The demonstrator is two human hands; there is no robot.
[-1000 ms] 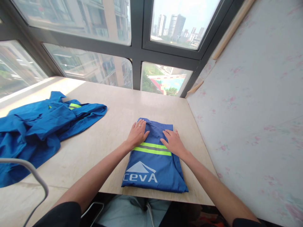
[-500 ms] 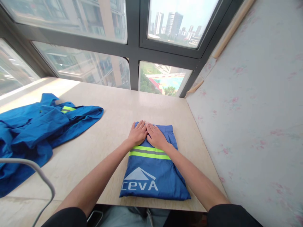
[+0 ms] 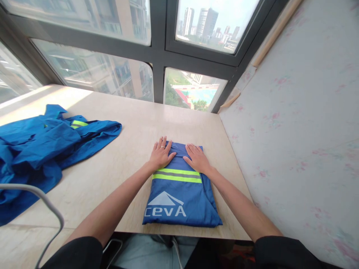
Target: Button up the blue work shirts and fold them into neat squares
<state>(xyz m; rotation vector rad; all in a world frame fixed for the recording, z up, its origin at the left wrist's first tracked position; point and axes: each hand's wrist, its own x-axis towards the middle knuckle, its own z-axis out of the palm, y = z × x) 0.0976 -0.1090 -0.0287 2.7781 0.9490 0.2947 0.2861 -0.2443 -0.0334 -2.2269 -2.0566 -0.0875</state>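
A blue work garment (image 3: 176, 200), folded into a rough rectangle, lies flat near the front edge of the table. It carries a yellow-green and grey reflective stripe and a white logo with lettering on its near half. My left hand (image 3: 162, 154) rests flat on its far left corner, fingers spread and thumb pointing inward; a ring shows on one finger. On the far right part of the garment lies my right hand (image 3: 198, 157), palm down with fingers stretched out. Blue cloth shows between the two hands. Neither hand grips anything.
A second blue garment (image 3: 56, 145) with a reflective stripe lies crumpled at the left of the pale table (image 3: 131, 134). A grey cable (image 3: 52, 209) arches at the lower left. Windows (image 3: 199, 89) stand behind the table, and a flowered wall (image 3: 294, 130) borders its right side.
My hands, close together at the garment's far middle before, have slid apart to its left and right sides. The view has shifted slightly. The crumpled garment lies as before.
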